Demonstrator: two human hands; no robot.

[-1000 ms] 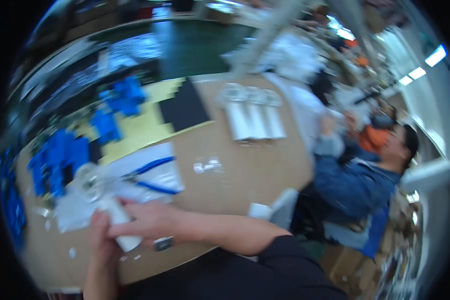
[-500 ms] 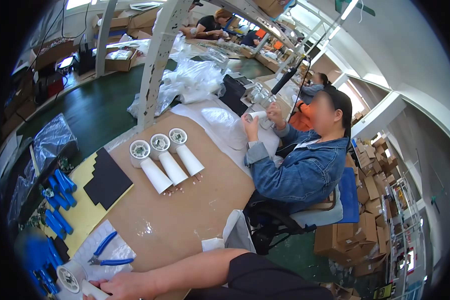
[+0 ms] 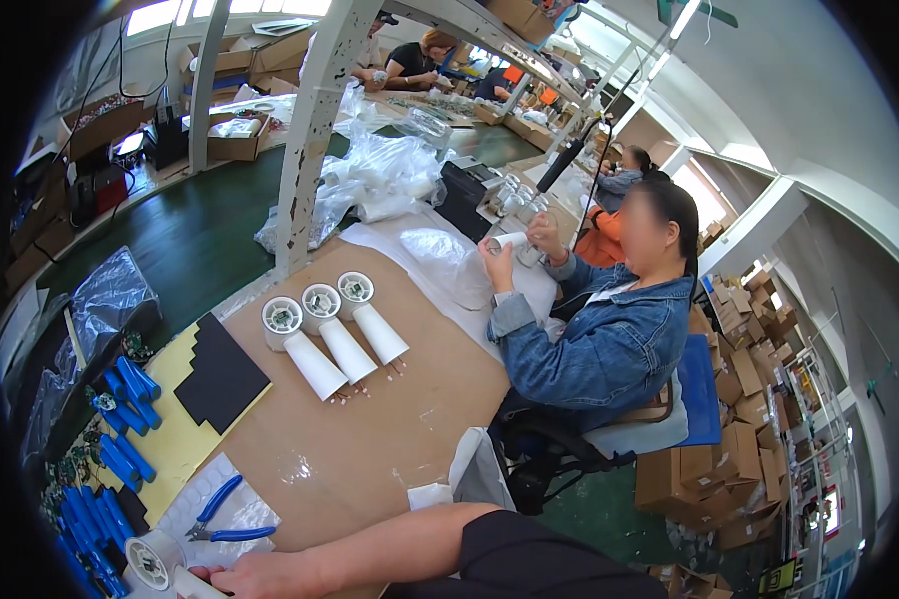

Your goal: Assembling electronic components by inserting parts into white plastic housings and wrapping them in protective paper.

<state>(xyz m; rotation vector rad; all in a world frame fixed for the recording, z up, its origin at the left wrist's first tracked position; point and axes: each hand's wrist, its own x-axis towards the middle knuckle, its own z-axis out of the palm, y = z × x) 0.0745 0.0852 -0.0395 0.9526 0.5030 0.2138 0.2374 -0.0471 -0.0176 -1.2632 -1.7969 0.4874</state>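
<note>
At the lower left my right hand (image 3: pixel 260 575) is closed round a white tube (image 3: pixel 196 585), partly cut off by the picture's edge. Touching or close beside the tube is a white round cup-shaped housing (image 3: pixel 150 561), its open end showing. My left hand is out of sight. Just beyond my right hand lie blue-handled cutting pliers (image 3: pixel 232 534), jaws apart, on a clear plastic sheet (image 3: pixel 210 489). Further off, three white housings with circuit boards inside (image 3: pixel 282 315) stand in a row, each with a white tapered tube (image 3: pixel 316 367) lying against it and copper-coloured wire ends poking out.
Blue cylindrical parts (image 3: pixel 125 459) and a black stepped pad (image 3: pixel 220 374) on yellow sheet lie along the left. A metal post (image 3: pixel 315 140) rises at the table's far edge. Across the corner sits a co-worker in a denim jacket (image 3: pixel 599 329), handling a white tube. Plastic bags (image 3: pixel 385 165) are heaped beyond.
The view has shifted slightly, so the table things sit a little lower and further right. My right hand keeps its hold on the white tube.
</note>
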